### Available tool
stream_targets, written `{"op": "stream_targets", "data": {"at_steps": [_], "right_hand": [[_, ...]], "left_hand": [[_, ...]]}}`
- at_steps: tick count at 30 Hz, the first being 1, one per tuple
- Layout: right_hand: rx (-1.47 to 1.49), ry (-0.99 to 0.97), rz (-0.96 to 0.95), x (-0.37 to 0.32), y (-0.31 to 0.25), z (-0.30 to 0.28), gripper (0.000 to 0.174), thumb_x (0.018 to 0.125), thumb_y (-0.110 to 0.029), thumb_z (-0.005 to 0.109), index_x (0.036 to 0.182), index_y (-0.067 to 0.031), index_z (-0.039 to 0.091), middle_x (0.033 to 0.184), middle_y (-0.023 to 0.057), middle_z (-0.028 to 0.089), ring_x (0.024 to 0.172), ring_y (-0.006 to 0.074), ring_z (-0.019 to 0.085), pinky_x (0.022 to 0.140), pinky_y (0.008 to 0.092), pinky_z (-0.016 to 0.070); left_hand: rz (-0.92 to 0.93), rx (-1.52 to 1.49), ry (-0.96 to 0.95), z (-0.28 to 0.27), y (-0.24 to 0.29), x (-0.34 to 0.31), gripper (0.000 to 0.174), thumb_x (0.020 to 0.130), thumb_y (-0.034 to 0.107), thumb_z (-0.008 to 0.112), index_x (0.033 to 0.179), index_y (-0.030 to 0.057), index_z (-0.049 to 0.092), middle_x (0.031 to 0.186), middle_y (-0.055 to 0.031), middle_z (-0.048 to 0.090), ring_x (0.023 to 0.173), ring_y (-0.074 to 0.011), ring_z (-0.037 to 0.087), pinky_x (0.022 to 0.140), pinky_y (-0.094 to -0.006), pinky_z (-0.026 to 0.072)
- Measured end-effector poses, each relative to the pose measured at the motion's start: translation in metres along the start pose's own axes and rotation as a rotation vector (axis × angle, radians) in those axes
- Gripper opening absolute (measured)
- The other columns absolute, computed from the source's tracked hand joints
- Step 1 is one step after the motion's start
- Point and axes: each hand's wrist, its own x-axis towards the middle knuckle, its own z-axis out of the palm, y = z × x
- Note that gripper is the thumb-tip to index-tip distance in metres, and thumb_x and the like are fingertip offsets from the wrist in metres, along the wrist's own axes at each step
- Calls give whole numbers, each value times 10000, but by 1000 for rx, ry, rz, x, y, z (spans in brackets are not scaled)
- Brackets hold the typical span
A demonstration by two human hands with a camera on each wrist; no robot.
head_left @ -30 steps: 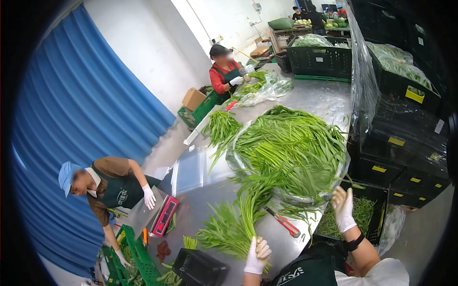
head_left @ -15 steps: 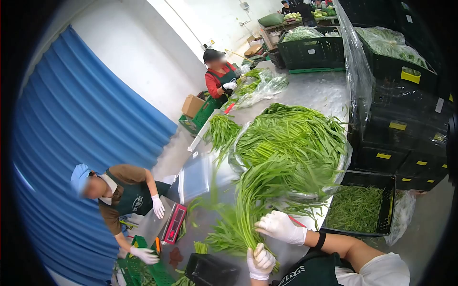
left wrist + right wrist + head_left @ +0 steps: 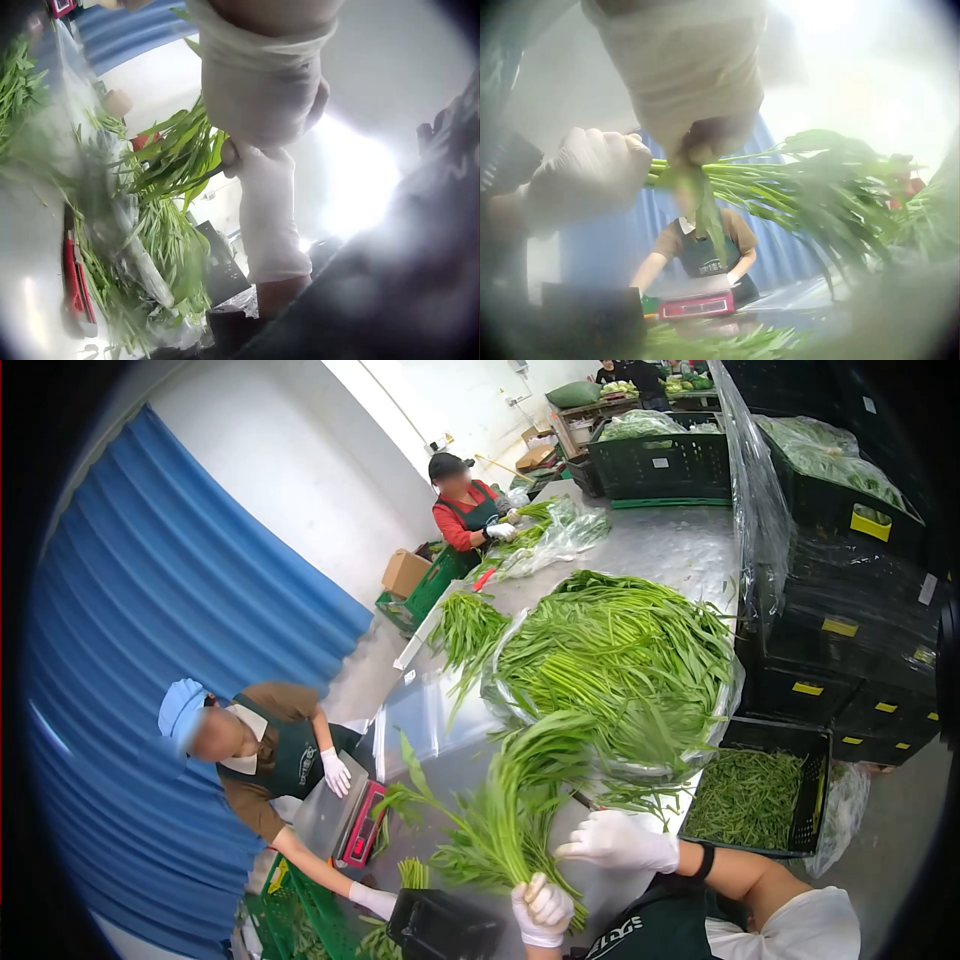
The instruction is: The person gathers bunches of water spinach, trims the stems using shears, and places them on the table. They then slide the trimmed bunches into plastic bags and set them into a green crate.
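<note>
My gloved left hand (image 3: 542, 910) grips the stem ends of a bunch of water spinach (image 3: 515, 805), its long leaves fanning away over the table. Just right of it is my gloved right hand (image 3: 618, 841), fingers curled. In the right wrist view a single leaf (image 3: 711, 221) hangs from the right fingertips, beside the stems that the left fist holds. A large heap of water spinach (image 3: 620, 660) lies in an open plastic bag beyond both hands. On the metal table, the left wrist view shows a red utility knife (image 3: 76, 285).
A black crate of cut greens (image 3: 745, 800) stands at the right below the table edge. At the left, a person (image 3: 270, 750) works by a red scale (image 3: 360, 823), near a black tray (image 3: 445, 925). Another person (image 3: 470, 510) handles greens farther back. Stacked black crates (image 3: 850, 650) line the right.
My right hand has come in from the right to the bunch, then drawn slightly back. The left hand keeps its grip. The person by the scale has reached toward the black tray.
</note>
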Motion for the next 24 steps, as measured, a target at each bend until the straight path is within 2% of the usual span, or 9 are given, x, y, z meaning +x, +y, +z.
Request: {"op": "stream_targets", "data": {"at_steps": [2, 4, 6, 8, 10, 12, 14, 19, 24], "right_hand": [[-99, -45, 119, -29, 9, -15, 203, 735, -128, 588, 929, -155, 640, 663, 30, 542, 608, 208, 581, 553, 335, 452], [-178, -502, 519, -62, 17, -49, 160, 709, -128, 608, 860, -156, 653, 681, 52, 584, 583, 226, 598, 505, 362, 460], [-565, -447, 646, -95, 37, -49, 131, 683, -151, 633, 808, -121, 653, 706, 85, 618, 586, 258, 616, 495, 370, 474], [-443, -423, 734, -71, 27, -63, 197, 707, -168, 640, 884, -81, 653, 819, 99, 650, 639, 277, 629, 529, 367, 492], [-60, 76, 381, -24, 6, -66, 364, 733, -180, 655, 1072, -57, 605, 1039, 101, 632, 701, 281, 626, 577, 361, 500], [6, 106, 226, 12, -4, -59, 530, 750, -190, 671, 1239, -77, 502, 1246, 92, 541, 747, 270, 614, 627, 354, 496], [19, 80, 194, 45, -9, -41, 636, 732, -193, 689, 1308, -96, 437, 1321, 105, 485, 745, 249, 601, 649, 342, 488], [-139, 185, 125, 69, 6, 14, 481, 736, -218, 685, 1178, -104, 534, 1110, 78, 550, 679, 213, 568, 626, 328, 462], [-180, 177, 100, 74, 6, 12, 305, 739, -259, 678, 997, -115, 601, 913, 57, 520, 722, 203, 538, 656, 324, 435]], "left_hand": [[42, -5, -11, 9, 2, 1, 279, 897, 221, 505, 660, 126, 392, 444, 68, 358, 325, -16, 309, 318, -168, 256], [63, 13, -71, 16, 7, 0, 273, 901, 212, 494, 662, 130, 392, 429, 76, 343, 328, -25, 305, 331, -178, 271], [65, 15, -86, 22, 6, 0, 280, 897, 218, 495, 652, 135, 388, 420, 79, 341, 321, -24, 301, 327, -175, 270], [55, 43, -173, 25, 2, 4, 276, 896, 222, 489, 651, 139, 392, 413, 80, 338, 314, -21, 300, 325, -169, 276], [34, 29, -196, 30, -6, 7, 279, 903, 218, 486, 657, 128, 390, 428, 71, 339, 319, -22, 285, 323, -171, 257], [12, 16, -221, 37, -16, 8, 283, 911, 213, 483, 662, 118, 389, 443, 63, 340, 324, -23, 269, 320, -174, 238], [15, 92, -143, 44, -25, 4, 289, 917, 264, 499, 664, 142, 431, 487, 48, 319, 353, -68, 249, 331, -221, 226], [20, 58, -93, 44, -30, -3, 348, 880, 288, 521, 598, 166, 355, 485, 49, 329, 350, -67, 256, 320, -223, 227], [13, 73, -86, 43, -28, -4, 328, 875, 268, 518, 604, 160, 368, 486, 50, 332, 348, -67, 256, 324, -218, 238]]}}
